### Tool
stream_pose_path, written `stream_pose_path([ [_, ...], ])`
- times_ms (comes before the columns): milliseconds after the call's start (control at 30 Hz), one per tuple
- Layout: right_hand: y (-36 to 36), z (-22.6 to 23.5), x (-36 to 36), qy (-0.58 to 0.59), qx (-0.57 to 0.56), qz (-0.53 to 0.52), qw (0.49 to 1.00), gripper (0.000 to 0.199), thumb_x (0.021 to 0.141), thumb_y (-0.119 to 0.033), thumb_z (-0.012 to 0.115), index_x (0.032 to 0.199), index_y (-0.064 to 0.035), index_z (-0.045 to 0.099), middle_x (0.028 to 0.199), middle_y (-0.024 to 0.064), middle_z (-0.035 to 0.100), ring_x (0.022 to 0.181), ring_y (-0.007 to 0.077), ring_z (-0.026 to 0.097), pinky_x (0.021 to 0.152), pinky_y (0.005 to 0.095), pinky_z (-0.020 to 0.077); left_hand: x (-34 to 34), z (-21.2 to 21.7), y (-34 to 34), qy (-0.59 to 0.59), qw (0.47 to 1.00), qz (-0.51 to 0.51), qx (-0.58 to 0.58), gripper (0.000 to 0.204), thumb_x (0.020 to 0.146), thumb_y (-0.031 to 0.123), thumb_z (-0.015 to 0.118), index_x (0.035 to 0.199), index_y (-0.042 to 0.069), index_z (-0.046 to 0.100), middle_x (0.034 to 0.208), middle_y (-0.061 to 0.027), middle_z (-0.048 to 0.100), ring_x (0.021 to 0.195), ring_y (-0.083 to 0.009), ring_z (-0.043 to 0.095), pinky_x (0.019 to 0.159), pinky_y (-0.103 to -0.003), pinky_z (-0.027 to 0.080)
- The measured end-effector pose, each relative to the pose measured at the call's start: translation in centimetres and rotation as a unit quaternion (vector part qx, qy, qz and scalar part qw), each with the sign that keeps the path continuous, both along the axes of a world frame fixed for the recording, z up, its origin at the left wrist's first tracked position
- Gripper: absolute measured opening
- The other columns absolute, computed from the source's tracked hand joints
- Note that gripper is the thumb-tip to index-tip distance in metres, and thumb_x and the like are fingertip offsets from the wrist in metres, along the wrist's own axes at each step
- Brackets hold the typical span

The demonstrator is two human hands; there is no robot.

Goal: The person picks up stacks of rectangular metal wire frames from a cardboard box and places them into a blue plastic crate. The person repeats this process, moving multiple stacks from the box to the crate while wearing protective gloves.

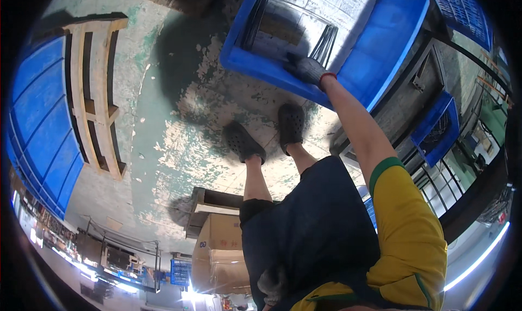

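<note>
My right hand (309,70), in a grey glove with dark fingers and a red cuff, reaches into a blue plastic bin (375,53). Its fingers point left and look spread, close to thin dark metal rods (325,45) that lean together in the bin. Whether they touch the rods is unclear. A second dark bundle of rods (254,23) lies along the bin's left wall, and pale sheeting with faint print (340,4) lines the bottom. Low against my dark apron (315,218) is my left hand (273,282), also gloved; its fingers cannot be made out.
Wooden pallet (98,99) and large blue container (41,126) stand at left. Behind my legs is a cardboard box (220,251) beside a wooden pallet edge (209,205). At right are dark metal framing (473,66) and a smaller blue crate (437,129). The painted floor (185,142) is worn.
</note>
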State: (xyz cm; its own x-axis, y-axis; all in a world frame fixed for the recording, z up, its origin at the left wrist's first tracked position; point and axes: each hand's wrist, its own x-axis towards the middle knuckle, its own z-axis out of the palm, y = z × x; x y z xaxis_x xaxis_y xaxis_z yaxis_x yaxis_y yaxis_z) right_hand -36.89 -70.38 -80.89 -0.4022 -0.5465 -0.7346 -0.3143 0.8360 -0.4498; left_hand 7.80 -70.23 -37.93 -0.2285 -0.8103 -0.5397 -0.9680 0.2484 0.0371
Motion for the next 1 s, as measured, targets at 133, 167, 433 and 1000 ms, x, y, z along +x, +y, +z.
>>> stream_pose_path([
  [133, 0.1, 4.5, 0.4, 0.127, -0.016, -0.106, 0.986, 0.045, 0.089, -0.036, 0.046, 0.124, -0.0084, 0.047, 0.115, 0.0181, 0.055, 0.102, 0.0341, 0.055, 0.087, 0.0382, 0.0443, -3.2, 0.1, -4.0, 0.006, 0.99, 0.03, 0.139, 0.02, 0.075, 0.024, 0.063, 0.079, 0.005, 0.065, 0.063, -0.0191, 0.058, 0.057, -0.0375, 0.057, 0.052, -0.045, 0.044],
  [167, 0.4, 5.8, 0.7, 0.128, -0.037, -0.166, 0.977, 0.044, 0.089, -0.036, 0.045, 0.123, -0.0081, 0.048, 0.115, 0.018, 0.055, 0.102, 0.0342, 0.055, 0.086, 0.0383, 0.0444, -5.0, 0.3, -5.1, 0.018, 0.984, 0.028, 0.178, 0.02, 0.076, 0.025, 0.062, 0.08, 0.005, 0.065, 0.063, -0.0196, 0.058, 0.057, -0.0379, 0.057, 0.052, -0.045, 0.044],
  [433, 2.6, 23.4, 7.1, 0.056, -0.118, -0.514, 0.848, 0.029, 0.09, -0.027, 0.044, 0.102, -0.0033, 0.056, 0.086, 0.0152, 0.061, 0.08, 0.0249, 0.059, 0.069, 0.0327, 0.0465, -6.2, -0.7, -8.9, 0.091, 0.972, -0.137, 0.171, 0.033, 0.081, 0.033, 0.058, 0.086, 0.001, 0.063, 0.072, -0.0229, 0.06, 0.066, -0.041, 0.057, 0.06, -0.046, 0.045],
  [1000, 19.2, 54.3, 45.1, 0.115, -0.019, -0.831, 0.544, 0.038, 0.088, -0.035, 0.045, 0.097, -0.0025, 0.062, 0.098, 0.0178, 0.062, 0.091, 0.0305, 0.06, 0.078, 0.0378, 0.0456, -19.9, 9.8, -11.2, 0.048, 0.868, -0.361, 0.338, 0.034, 0.085, 0.024, 0.056, 0.106, -0.002, 0.055, 0.085, -0.0126, 0.059, 0.072, -0.0189, 0.056, 0.063, -0.033, 0.046],
])
